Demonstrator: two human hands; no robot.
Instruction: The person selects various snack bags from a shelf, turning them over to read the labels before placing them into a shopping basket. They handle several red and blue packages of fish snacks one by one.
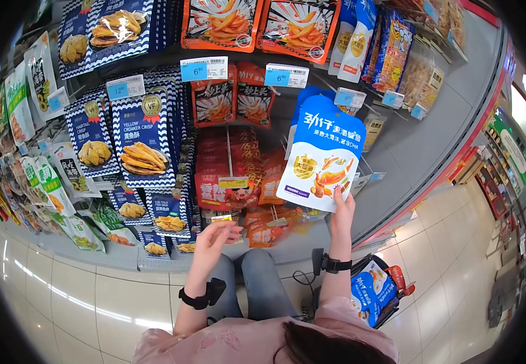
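A blue and white snack pouch [323, 151] is held up before the shelves, its lower edge pinched by my right hand [342, 212]. The thumb lies on the pouch's front face. My left hand [217, 235] hovers to the left, near a small yellow price tag [221, 219], with its fingers bent together; whether anything is between them is too small to make out. Red snack bags [226, 167] hang behind and above that hand. Part of a similar blue pouch [304, 97] hangs on the rack behind the held one.
Navy and white fish crisp bags [141, 139] hang at the left, orange bags [222, 24] along the top. A basket [390, 309] with blue pouches stands on the floor by my right arm. A red-edged shelf border [439, 167] curves down the right side.
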